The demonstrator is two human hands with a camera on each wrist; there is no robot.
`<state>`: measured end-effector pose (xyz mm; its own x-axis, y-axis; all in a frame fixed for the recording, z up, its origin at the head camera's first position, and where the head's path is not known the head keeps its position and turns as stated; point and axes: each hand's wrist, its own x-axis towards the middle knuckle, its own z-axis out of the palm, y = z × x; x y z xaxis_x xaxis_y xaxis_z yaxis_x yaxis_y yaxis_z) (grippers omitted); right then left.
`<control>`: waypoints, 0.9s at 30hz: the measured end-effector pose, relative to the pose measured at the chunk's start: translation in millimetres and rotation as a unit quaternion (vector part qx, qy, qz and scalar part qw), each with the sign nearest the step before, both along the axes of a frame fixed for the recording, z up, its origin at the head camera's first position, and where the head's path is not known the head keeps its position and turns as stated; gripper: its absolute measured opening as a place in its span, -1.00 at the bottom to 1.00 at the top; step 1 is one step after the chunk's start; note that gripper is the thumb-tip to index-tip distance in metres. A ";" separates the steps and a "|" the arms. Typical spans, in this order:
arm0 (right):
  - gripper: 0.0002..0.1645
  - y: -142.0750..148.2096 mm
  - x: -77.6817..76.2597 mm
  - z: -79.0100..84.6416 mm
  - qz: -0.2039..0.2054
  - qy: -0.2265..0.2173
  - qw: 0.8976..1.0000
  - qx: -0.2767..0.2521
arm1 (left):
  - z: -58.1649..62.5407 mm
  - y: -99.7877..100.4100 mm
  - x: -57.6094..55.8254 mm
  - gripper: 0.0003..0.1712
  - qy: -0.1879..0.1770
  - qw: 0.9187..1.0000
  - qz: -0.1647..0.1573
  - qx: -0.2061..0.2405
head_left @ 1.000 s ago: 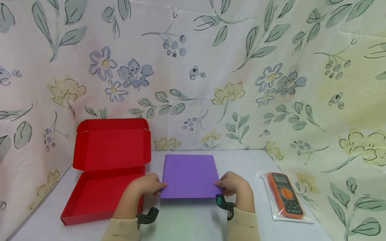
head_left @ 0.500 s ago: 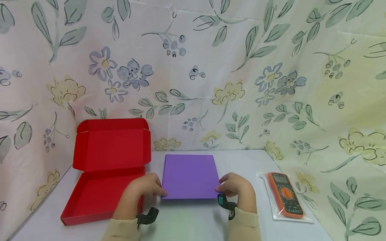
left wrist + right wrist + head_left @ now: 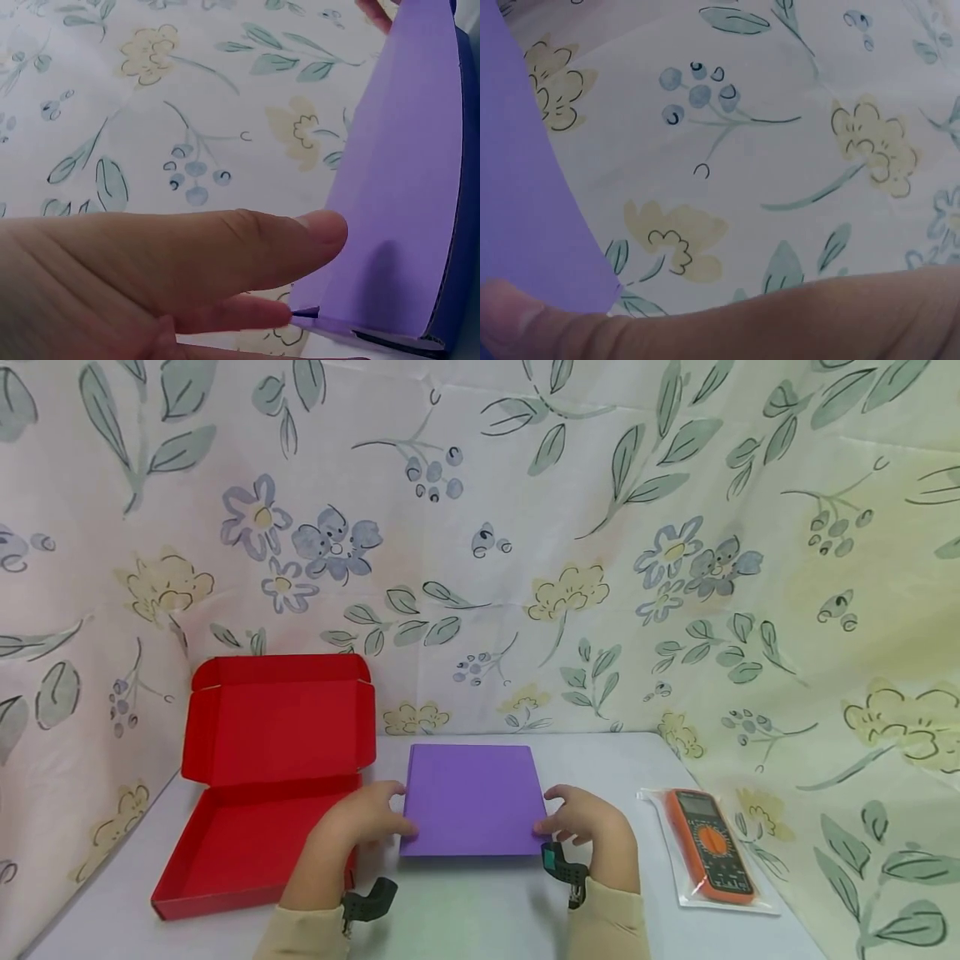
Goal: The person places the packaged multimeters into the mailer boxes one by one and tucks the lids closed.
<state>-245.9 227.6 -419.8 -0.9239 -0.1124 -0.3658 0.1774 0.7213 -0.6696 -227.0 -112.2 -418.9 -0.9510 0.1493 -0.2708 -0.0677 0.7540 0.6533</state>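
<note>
Sitting flat on the white table point(image 3: 465, 918), right in the middle, is a purple box point(image 3: 474, 800) with a bare hand at each side. Left hand point(image 3: 367, 817) has its thumb stretched out over the near-left corner, index finger well apart from it by the side edge — not clamped on anything. Right hand point(image 3: 588, 814) mirrors that, thumb at the near-right corner and fingers loosely spread. Can't tell how hard either thumb presses, if at all. Off to the left there's a red box point(image 3: 251, 852), lid point(image 3: 285, 727) raised at the back. Over on the right, an orange multimeter point(image 3: 712, 843) lies in a clear bag point(image 3: 680, 870), well apart from the right hand.
</note>
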 end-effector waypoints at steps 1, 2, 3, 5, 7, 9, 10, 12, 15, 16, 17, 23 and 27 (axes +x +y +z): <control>-0.22 0.1 -0.3 0.1 0.007 0.001 1.000 -0.003 | 1.2 0.9 0.7 -0.06 0.002 1.000 -0.001 0.007; -0.20 0.3 -0.4 0.4 0.013 0.002 1.000 -0.007 | 2.0 1.7 1.1 -0.04 0.003 1.000 -0.004 0.013; -0.18 0.5 -0.4 0.6 0.017 0.001 1.000 -0.012 | 2.5 2.5 1.5 -0.04 0.004 1.000 -0.010 0.017; -0.11 0.5 -0.7 0.9 0.024 0.000 0.999 -0.025 | 2.5 3.9 1.8 -0.06 0.004 1.000 -0.023 0.019; -0.04 0.1 -1.0 0.6 0.027 -0.002 0.999 -0.038 | 2.6 5.1 2.3 -0.08 0.002 0.999 -0.031 0.021; 0.01 -1.0 -1.2 1.0 0.029 0.000 0.999 -0.041 | 2.5 6.1 2.7 -0.10 0.001 0.999 -0.035 0.022; 0.02 -1.4 -1.5 1.0 0.031 0.003 0.999 -0.040 | 2.5 6.6 2.7 -0.11 0.000 0.999 -0.034 0.023; -0.01 -2.6 -2.0 0.8 0.035 0.006 0.999 -0.031 | 2.8 7.2 2.7 -0.13 0.001 0.999 -0.033 0.024; -0.07 -4.4 -2.9 -0.6 0.042 0.013 0.999 -0.017 | 2.0 7.7 2.1 -0.16 0.005 0.999 -0.034 0.026; -0.08 -4.8 -3.2 -1.2 0.042 0.014 0.999 -0.015 | 1.5 7.7 1.7 -0.17 0.007 0.999 -0.034 0.027; -0.09 -5.3 -3.6 -1.7 0.043 0.014 0.999 -0.014 | 1.1 8.0 1.4 -0.18 0.009 0.999 -0.035 0.028; -0.07 -7.9 -5.5 -4.8 0.043 0.018 0.999 -0.009 | -2.4 9.5 0.5 -0.23 0.017 0.999 -0.031 0.019; -0.07 -10.2 -6.8 -7.6 0.038 0.023 0.999 0.003 | -4.9 10.8 -0.2 -0.24 0.020 0.999 -0.031 0.011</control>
<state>-252.7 217.4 -427.4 -0.9286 -0.1816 -0.3237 0.0904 0.7352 -0.6718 -227.3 -101.4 -423.7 -0.9496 0.2140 -0.2289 0.0054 0.7415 0.6709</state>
